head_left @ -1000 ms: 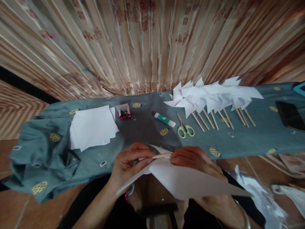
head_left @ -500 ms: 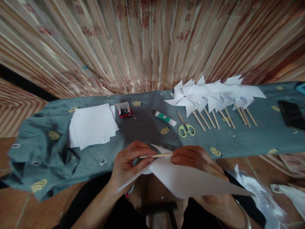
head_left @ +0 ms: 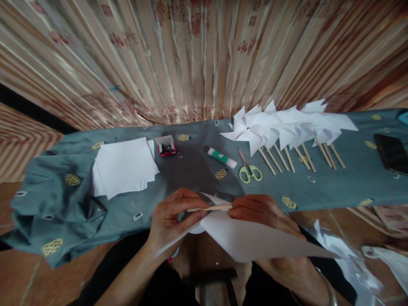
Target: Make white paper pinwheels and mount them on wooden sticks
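Note:
Between my hands, over the table's front edge, is a white paper pinwheel [head_left: 242, 238] with a thin wooden stick [head_left: 219, 207] lying across its upper side. My left hand [head_left: 180, 212] pinches the stick's left part between thumb and fingers, with a paper blade under the thumb. On the other side my right hand [head_left: 258, 208] is closed round the stick's right end and the paper there. A large blade spreads out over my right wrist. Where stick and paper meet is partly hidden by my right fingers.
On the blue-grey cloth [head_left: 191, 170] lie a stack of white paper [head_left: 124, 165], a small red box of dark pins [head_left: 167, 146], a glue stick [head_left: 221, 157], green-handled scissors [head_left: 249, 170], several pinwheels on sticks [head_left: 287, 127] and a phone [head_left: 390, 151]. A pleated curtain [head_left: 204, 59] hangs behind.
Almost nothing differs. Both hands keep their hold on the pinwheel and stick, and the view has shifted very slightly.

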The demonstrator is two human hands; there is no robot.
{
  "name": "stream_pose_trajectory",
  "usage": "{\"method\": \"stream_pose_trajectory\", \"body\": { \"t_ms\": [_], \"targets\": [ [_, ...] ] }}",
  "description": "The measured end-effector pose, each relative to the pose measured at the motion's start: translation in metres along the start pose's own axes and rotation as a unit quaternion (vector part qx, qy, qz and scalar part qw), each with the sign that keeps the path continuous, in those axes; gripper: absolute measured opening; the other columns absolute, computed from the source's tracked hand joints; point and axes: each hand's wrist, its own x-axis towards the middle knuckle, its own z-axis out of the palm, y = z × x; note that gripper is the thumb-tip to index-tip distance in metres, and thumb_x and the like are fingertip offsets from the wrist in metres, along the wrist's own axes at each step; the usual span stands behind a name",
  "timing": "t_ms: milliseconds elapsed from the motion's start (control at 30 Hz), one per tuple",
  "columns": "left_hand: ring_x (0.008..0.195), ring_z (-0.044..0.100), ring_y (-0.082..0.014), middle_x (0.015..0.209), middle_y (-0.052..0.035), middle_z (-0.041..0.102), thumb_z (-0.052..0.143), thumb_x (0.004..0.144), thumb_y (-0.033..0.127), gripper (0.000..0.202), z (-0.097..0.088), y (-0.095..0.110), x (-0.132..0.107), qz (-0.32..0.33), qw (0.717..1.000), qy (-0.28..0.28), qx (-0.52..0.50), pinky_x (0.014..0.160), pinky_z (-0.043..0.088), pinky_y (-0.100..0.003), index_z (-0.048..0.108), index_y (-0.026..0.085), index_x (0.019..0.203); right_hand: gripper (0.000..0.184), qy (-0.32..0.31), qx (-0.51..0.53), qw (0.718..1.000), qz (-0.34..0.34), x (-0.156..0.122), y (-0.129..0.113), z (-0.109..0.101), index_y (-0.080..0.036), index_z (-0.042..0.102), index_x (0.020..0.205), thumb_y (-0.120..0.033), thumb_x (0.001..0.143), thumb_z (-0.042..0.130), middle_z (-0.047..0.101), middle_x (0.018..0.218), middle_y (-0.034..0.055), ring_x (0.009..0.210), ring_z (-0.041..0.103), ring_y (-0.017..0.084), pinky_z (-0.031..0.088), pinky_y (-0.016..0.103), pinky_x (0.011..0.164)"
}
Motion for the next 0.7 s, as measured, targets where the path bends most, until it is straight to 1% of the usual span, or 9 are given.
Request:
{"method": "stream_pose_trajectory", "body": {
  "t_ms": [233, 367, 433, 533, 633, 700],
  "targets": [
    [0.069, 0.064, -0.0135, 0.076, -0.0049, 0.07, 0.076, 0.078, 0.027, 0.007, -0.0011, 0.002, 0.0001, -0.012, 1.0, -0.015, -0.003, 0.061, 0.052, -0.022, 0.08, 0.025, 0.084, 0.018, 0.012, 0.002, 1.0, 0.001, 0.0007, -0.0003, 0.001, -0.017, 0.061, 0.108, -0.024, 0.095, 0.049, 0.071, 0.095, 0.0081, 0.092, 0.066, 0.021, 0.055, 0.037, 0.08],
    [0.069, 0.065, -0.0141, 0.076, -0.0059, 0.071, 0.077, 0.078, 0.028, 0.008, -0.0008, 0.0016, -0.0001, -0.019, 1.0, -0.013, -0.001, 0.061, 0.052, -0.022, 0.08, 0.024, 0.084, 0.018, 0.002, -0.01, 1.0, 0.005, 0.0003, -0.0001, 0.0006, -0.019, 0.06, 0.109, -0.025, 0.094, 0.052, 0.071, 0.095, 0.0071, 0.092, 0.066, 0.021, 0.056, 0.037, 0.08],
    [0.069, 0.065, -0.0142, 0.076, -0.0059, 0.071, 0.077, 0.078, 0.028, 0.008, -0.0006, 0.0007, -0.0003, -0.014, 1.0, -0.012, -0.003, 0.061, 0.052, -0.022, 0.08, 0.024, 0.084, 0.018, 0.0, -0.013, 1.0, -0.002, -0.0001, 0.0002, 0.0004, -0.018, 0.06, 0.109, -0.024, 0.094, 0.052, 0.071, 0.095, 0.0074, 0.093, 0.066, 0.021, 0.056, 0.036, 0.08],
    [0.069, 0.065, -0.0137, 0.076, -0.0049, 0.071, 0.077, 0.078, 0.028, 0.007, -0.0006, -0.0004, -0.0005, -0.008, 1.0, -0.012, -0.005, 0.061, 0.052, -0.022, 0.08, 0.024, 0.083, 0.017, 0.01, -0.012, 1.0, -0.004, -0.0001, 0.0004, 0.0005, -0.017, 0.06, 0.108, -0.018, 0.093, 0.052, 0.071, 0.094, 0.0077, 0.093, 0.065, 0.02, 0.056, 0.035, 0.081],
    [0.07, 0.065, -0.0133, 0.077, -0.0044, 0.071, 0.076, 0.079, 0.026, 0.006, -0.0008, -0.0007, -0.0009, -0.004, 1.0, -0.013, -0.004, 0.062, 0.052, -0.021, 0.08, 0.024, 0.083, 0.015, 0.012, -0.007, 1.0, -0.007, 0.0, 0.0002, 0.0, -0.015, 0.061, 0.106, -0.019, 0.093, 0.053, 0.071, 0.093, 0.0087, 0.094, 0.065, 0.02, 0.055, 0.034, 0.083],
    [0.07, 0.064, -0.0137, 0.077, -0.0048, 0.07, 0.076, 0.079, 0.027, 0.006, -0.001, -0.0002, -0.0011, -0.006, 1.0, -0.013, 0.0, 0.062, 0.052, -0.022, 0.08, 0.024, 0.083, 0.016, 0.001, -0.002, 1.0, -0.006, -0.0007, 0.0004, -0.0003, -0.013, 0.061, 0.105, -0.021, 0.094, 0.053, 0.071, 0.094, 0.0095, 0.096, 0.065, 0.02, 0.054, 0.034, 0.085]
  ]
}}
